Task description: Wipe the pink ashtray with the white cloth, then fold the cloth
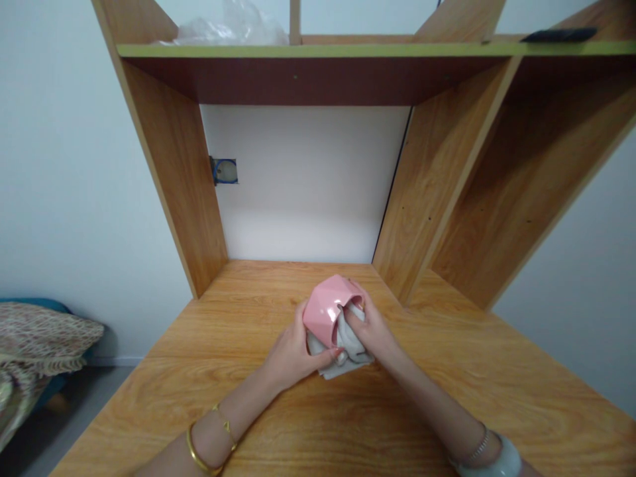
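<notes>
Doubly clamped by fingers: with left hand (pixel 291 351) around a faceted pink pot (pixel 325 305), with right hand (pixel 373 328) at its rim and grey cloth (pixel 349 341). Tilted over a wooden desk (pixel 199 358), opening toward wearer and lower right, slanting away upper left along its axis. Backed by a white panel (pixel 308 185).

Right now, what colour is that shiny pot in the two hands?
The pot is pink, and it shows best in the head view, the only one here.

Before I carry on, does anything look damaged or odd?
Yes: left on the white back panel, the wall box looks uncovered, a blue wire-like loop exposed. The pink vessel shows a dark notch at its edge; whether that's damage, I can't tell.
</notes>
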A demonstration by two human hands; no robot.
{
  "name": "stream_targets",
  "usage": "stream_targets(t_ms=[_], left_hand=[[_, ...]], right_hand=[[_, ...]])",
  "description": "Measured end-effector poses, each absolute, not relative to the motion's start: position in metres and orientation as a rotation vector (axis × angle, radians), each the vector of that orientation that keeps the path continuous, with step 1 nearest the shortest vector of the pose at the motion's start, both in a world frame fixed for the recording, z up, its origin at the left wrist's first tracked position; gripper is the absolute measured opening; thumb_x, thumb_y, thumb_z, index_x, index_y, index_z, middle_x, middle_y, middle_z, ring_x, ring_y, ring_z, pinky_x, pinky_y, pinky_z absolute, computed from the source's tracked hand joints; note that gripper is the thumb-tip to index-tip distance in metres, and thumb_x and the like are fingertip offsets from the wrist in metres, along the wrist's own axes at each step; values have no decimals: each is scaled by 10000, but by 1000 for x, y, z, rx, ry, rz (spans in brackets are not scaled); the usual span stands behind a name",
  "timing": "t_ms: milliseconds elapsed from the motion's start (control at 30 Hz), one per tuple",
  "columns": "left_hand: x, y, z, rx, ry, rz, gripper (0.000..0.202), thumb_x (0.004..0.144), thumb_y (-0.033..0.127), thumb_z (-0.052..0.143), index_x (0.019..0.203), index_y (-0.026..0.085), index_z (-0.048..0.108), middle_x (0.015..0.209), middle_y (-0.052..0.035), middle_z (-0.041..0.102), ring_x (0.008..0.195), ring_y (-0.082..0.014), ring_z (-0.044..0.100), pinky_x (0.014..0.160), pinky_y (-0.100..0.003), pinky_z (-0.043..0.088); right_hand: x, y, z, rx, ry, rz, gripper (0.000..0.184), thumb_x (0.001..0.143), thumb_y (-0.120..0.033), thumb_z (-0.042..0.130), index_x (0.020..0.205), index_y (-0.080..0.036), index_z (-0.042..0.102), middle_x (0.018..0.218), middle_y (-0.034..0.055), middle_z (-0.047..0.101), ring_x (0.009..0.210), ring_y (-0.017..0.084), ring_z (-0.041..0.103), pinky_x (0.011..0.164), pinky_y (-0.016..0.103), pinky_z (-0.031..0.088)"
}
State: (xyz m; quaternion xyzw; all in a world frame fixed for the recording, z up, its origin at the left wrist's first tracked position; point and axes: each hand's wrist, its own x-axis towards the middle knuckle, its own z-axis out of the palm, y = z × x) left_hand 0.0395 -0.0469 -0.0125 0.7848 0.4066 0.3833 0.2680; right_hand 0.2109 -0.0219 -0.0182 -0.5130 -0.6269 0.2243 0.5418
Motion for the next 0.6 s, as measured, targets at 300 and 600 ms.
stream_targets(t_ms=[300, 600], left_hand=[[37, -45, -7, 2235, 1374, 930, 675, 653, 396, 579, 1210, 152, 288, 941, -95, 607, 827, -261, 593, 686, -342, 449], [29, -43, 1, 2599, 1440, 714, 714, 701, 481, 447, 1295, 150, 228, 773, -74, 637, 666, -287, 620, 621, -376, 441]], right_hand=[[214, -24, -14, -1557, -1595, 374, 778, 662, -353, 570, 1314, -109, 222, 661, 16, 618, 552, 178, 576, 501, 251, 415], [211, -39, -6, -1657, -1910, -61, 718, 745, -271, 469, 1364, -181, 116, 586, -9, 601, 550, 184, 596, 500, 221, 360]])
